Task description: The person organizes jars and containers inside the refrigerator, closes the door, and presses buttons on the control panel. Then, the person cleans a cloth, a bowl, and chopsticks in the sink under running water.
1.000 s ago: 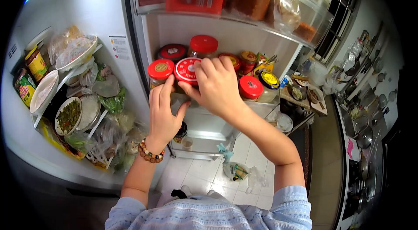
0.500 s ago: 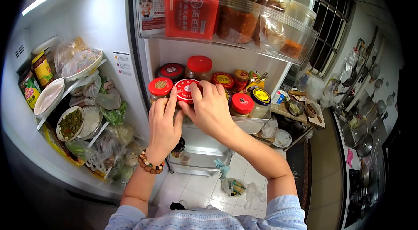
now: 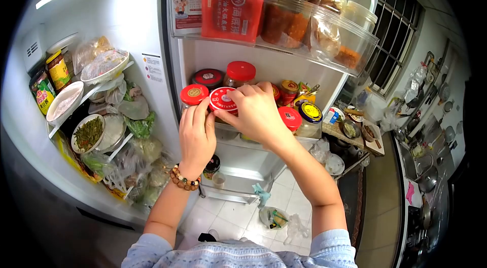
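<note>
One red lid (image 3: 221,101) between left hand (image 3: 197,136) and right hand (image 3: 257,114), likely for steadiness; if fingers clamp, cannot tell.

for you, upper door shelf: one red printed packet (image 3: 232,14); one clear container of reddish-brown contents (image 3: 285,23), just beside it. lower door shelf: one jar with a yellow-and-black lid (image 3: 310,112), upright. inside the fridge, to your left: one yellow-labelled jar (image 3: 59,72), upright; one bowl of green vegetables (image 3: 88,134); one covered white dish (image 3: 105,65), tilted in your view. on the tiled floor (image 3: 236,215): one clear plastic bag (image 3: 274,218), contents partly hidden. to your right: one barred window (image 3: 398,37).
</note>
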`<act>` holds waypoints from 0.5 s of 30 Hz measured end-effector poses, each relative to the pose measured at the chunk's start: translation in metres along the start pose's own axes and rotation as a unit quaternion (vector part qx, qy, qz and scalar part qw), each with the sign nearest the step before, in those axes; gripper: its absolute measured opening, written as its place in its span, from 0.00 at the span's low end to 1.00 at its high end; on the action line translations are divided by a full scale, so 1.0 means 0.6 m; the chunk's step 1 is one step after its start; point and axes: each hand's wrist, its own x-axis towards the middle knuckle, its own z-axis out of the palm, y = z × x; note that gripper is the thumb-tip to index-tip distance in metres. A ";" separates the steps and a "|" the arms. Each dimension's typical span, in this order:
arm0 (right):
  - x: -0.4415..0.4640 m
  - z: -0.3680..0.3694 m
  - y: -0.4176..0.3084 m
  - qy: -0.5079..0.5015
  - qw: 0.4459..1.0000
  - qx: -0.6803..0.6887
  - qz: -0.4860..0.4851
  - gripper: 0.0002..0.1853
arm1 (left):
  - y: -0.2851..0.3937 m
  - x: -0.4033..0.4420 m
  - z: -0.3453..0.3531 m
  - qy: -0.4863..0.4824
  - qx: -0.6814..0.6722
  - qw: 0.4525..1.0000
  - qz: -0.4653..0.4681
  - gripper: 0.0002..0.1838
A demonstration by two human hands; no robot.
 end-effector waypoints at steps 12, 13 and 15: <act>-0.020 -0.003 -0.006 0.039 0.998 0.015 0.051 0.22 | 0.017 -0.004 -0.005 0.008 -0.027 0.999 -0.041 0.20; -0.024 -0.004 -0.004 0.077 0.996 0.035 0.032 0.21 | 0.020 -0.004 -0.003 0.006 0.004 1.000 -0.010 0.21; -0.034 -0.004 -0.005 0.048 0.998 0.031 0.033 0.19 | 0.016 -0.007 0.006 0.013 0.028 0.999 -0.008 0.24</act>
